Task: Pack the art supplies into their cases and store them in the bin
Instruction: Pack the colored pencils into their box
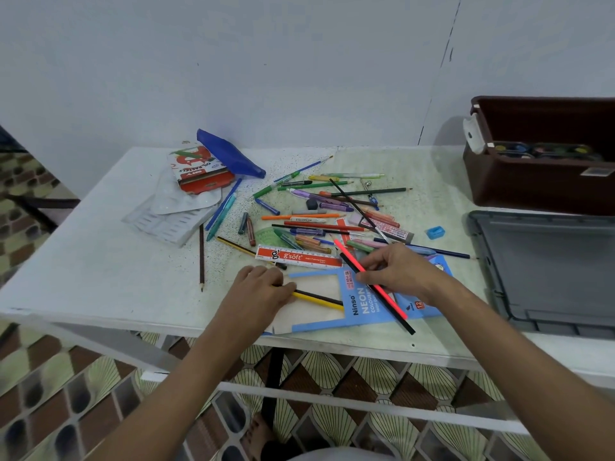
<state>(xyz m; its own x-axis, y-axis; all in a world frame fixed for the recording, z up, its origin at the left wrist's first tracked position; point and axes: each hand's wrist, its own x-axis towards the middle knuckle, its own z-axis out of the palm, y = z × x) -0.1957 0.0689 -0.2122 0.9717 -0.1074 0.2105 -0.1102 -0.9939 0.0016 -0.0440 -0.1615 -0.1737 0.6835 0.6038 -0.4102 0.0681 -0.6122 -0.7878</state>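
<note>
Pinching a red pencil [382, 291] and a black pencil [386, 302] together, the fingers [366, 277] of the right hand [396, 274] are curled round both shafts, which slant from far left to near right over the blue Ninso pencil case [366, 307] lying flat at the near edge of the table [100, 261]. The left hand [263, 287] rests on the pale open left end of that case, its fingers curled down over the ends of a yellow pencil [319, 302] and a dark pencil [319, 297] that lie side by side on the case; whether it pinches them or only presses on them I cannot tell. Just beyond both hands lies a red g'soft ruler [299, 257]. Farther back a loose heap of pencils, crayons and pens [319, 211] spreads across the middle of the table, with a blue sharpener [435, 232] apart to its right. At the far left sit a red oil pastel box [196, 171], a blue pouch [229, 154] leaning on it, and white plastic trays [173, 214]. A brown pencil [201, 257] lies alone left of the heap. On the right stands a brown bin [532, 184] with paint pots inside, and nearer, a grey lid [549, 271]
</note>
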